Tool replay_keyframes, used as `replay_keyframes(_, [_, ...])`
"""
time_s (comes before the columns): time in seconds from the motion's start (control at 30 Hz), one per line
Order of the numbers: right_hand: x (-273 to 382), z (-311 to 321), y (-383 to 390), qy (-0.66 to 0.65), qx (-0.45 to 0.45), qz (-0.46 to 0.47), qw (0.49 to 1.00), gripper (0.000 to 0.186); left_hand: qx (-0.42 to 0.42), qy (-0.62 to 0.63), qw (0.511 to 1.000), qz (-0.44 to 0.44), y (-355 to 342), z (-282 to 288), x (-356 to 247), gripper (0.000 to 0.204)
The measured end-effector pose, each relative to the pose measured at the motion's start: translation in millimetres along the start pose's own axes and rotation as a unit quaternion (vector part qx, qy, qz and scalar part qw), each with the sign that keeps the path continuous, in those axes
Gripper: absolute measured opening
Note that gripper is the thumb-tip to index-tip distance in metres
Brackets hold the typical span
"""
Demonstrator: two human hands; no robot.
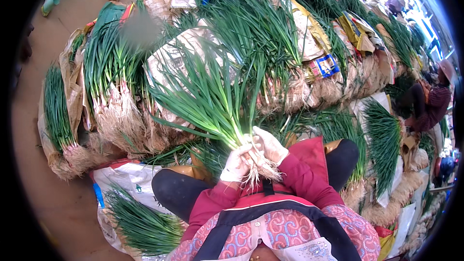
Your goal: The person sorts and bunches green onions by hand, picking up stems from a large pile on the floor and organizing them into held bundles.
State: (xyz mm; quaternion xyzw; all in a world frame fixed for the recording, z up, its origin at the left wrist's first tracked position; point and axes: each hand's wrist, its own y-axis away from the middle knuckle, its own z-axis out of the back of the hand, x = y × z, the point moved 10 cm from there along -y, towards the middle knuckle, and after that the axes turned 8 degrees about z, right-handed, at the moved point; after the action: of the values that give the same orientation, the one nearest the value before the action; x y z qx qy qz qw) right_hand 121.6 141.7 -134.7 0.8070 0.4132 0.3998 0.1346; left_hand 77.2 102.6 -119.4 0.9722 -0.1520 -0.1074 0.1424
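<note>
A bunch of green onions [220, 99] is held up in front of me, its leaves fanning away to the upper left and its pale roots hanging toward my lap. My left hand [236, 165], in a white glove, wraps the white stems from the left. On the other side my right hand [270, 146], gloved in white too, closes around the same stems near the root end. Some of its fingers are hidden behind the stems. Below both hands dangle the thin whitish roots [263, 166].
Rows of green onion bundles [113, 67] lie ahead on sacks [176, 63]. At my left, more onions [142, 224] rest on a white sack [121, 171]. Bundles [382, 135] also lie to the right, near another seated person [432, 96]. Brown floor [53, 208] runs along the left.
</note>
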Motion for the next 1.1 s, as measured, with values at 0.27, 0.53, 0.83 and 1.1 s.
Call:
replay_keyframes(0.27, [53.7,65.0,-31.5,0.744,-0.101,0.206,0.628,0.044,0.074,0.031,0.997,0.001,37.3,-64.1,-12.7,0.025])
replay_keyframes(0.53, [153.3,9.6,-19.5,0.626,-0.177,0.359,0.669,0.041,0.158,0.087,0.975,-0.127,61.7,-92.6,-73.1,0.048])
replay_keyframes(0.83, [179.1,41.6,-55.4,0.74,-0.207,0.309,0.56,0.036,0.02,-0.01,1.0,-0.019,11.1,-38.8,-34.8,0.054])
replay_keyframes(1.1, [57.1,-31.6,68.1,0.654,0.1,0.307,0.684,0.025,-0.014,-0.083,0.996,-0.011,-2.4,-21.8,-21.8,0.033])
